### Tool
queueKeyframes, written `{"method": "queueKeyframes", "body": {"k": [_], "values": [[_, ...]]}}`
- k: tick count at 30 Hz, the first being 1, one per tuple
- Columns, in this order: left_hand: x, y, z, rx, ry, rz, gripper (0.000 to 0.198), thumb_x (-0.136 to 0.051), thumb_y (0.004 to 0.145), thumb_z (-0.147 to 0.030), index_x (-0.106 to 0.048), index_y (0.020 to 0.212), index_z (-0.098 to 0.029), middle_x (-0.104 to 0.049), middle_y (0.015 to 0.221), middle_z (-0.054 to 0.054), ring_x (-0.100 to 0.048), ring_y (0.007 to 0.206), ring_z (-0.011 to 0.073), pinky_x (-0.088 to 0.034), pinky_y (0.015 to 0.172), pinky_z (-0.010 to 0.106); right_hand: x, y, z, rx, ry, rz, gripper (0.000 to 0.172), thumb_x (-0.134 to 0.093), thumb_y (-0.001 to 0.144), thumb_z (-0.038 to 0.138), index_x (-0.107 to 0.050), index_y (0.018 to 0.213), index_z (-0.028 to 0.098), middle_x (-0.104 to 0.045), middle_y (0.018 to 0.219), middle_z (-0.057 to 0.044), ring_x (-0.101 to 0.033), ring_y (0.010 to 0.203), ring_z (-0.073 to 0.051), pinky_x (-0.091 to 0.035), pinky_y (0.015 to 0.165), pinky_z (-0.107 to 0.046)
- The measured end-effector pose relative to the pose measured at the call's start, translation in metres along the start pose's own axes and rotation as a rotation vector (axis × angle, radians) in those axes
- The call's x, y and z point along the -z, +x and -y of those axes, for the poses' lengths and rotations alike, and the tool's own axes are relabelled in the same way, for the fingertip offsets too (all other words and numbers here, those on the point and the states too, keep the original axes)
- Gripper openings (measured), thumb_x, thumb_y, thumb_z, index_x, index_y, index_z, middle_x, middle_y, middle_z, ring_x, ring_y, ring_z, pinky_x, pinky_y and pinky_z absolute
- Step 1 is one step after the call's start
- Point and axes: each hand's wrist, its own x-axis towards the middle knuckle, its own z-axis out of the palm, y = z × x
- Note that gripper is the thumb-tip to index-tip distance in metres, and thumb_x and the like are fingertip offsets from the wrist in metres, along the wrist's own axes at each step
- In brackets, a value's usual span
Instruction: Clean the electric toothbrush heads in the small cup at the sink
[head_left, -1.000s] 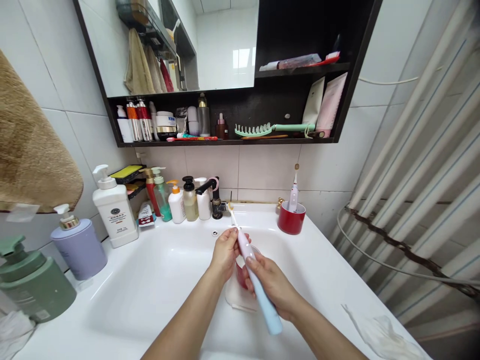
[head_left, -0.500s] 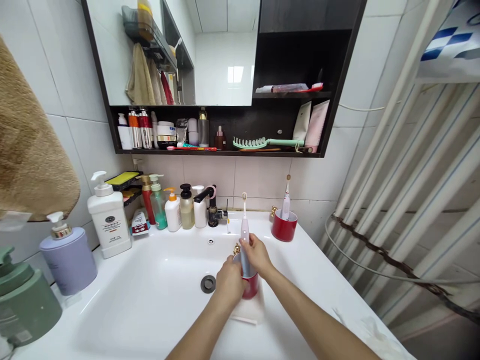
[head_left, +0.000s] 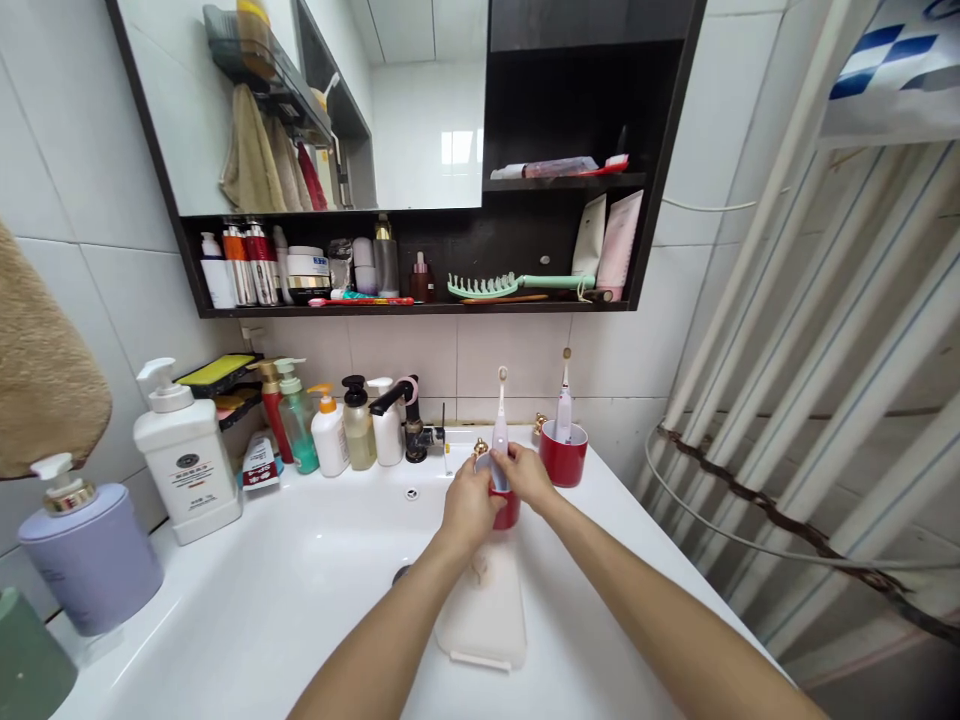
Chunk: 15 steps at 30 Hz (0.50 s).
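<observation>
My left hand (head_left: pixel 471 505) is wrapped round a red cup (head_left: pixel 508 511) with a gold handle, held above the right side of the sink. An electric toothbrush (head_left: pixel 501 425) stands head-up in that cup, its lower end inside. My right hand (head_left: pixel 526 474) is closed on the toothbrush near the cup's rim. Just beyond, on the counter, a second red cup (head_left: pixel 563 462) holds another electric toothbrush (head_left: pixel 564 410). Below my hands lies a whitish translucent flat case (head_left: pixel 484 620) with a pale edge strip.
A black faucet (head_left: pixel 414 435) rises behind the white sink (head_left: pixel 300 590). Several pump bottles line the back left, with a large white bottle (head_left: pixel 189 470) and a purple one (head_left: pixel 90 560) nearer. A dark mirror cabinet (head_left: pixel 420 310) hangs above. Pipes (head_left: pixel 847 420) run along the right.
Both hands have moved away from me, toward the back counter, carrying the cup and toothbrush. The toothbrush sits lower in the cup, and more of the flat case shows. The view has shifted slightly right.
</observation>
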Motion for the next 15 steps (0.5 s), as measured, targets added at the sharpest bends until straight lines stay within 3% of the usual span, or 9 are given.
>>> {"method": "queueKeyframes", "body": {"k": [7, 11, 15], "values": [[-0.019, 0.058, -0.005, -0.029, 0.002, -0.034, 0.01, -0.056, 0.05, -0.012, -0.048, 0.055, -0.017, -0.047, 0.096, 0.006, -0.043, 0.09, 0.0197, -0.029, 0.076, 0.029, 0.01, 0.055, -0.007, -0.057, -0.124, -0.066, 0.029, -0.038, 0.067, 0.032, -0.056, 0.076, 0.012, -0.059, 0.07, -0.009, -0.052, 0.062, -0.016, -0.034, 0.053, -0.023], [-0.029, 0.075, -0.003, -0.013, 0.023, -0.028, 0.012, -0.059, 0.049, -0.012, -0.049, 0.055, -0.017, -0.049, 0.091, 0.005, -0.045, 0.085, 0.0179, -0.031, 0.074, 0.027, 0.009, 0.072, -0.016, -0.086, -0.185, -0.076, 0.027, -0.039, 0.067, 0.03, -0.056, 0.078, 0.012, -0.06, 0.072, -0.009, -0.052, 0.065, -0.016, -0.034, 0.054, -0.022], [-0.036, 0.085, -0.002, -0.013, 0.076, -0.024, 0.012, -0.05, 0.062, -0.023, -0.051, 0.069, -0.014, -0.049, 0.09, 0.004, -0.045, 0.081, 0.0133, -0.034, 0.073, 0.032, 0.009, 0.083, -0.022, -0.077, -0.217, -0.076, 0.026, -0.038, 0.069, 0.027, -0.055, 0.081, 0.011, -0.06, 0.076, -0.01, -0.053, 0.069, -0.016, -0.034, 0.056, -0.022]]}}
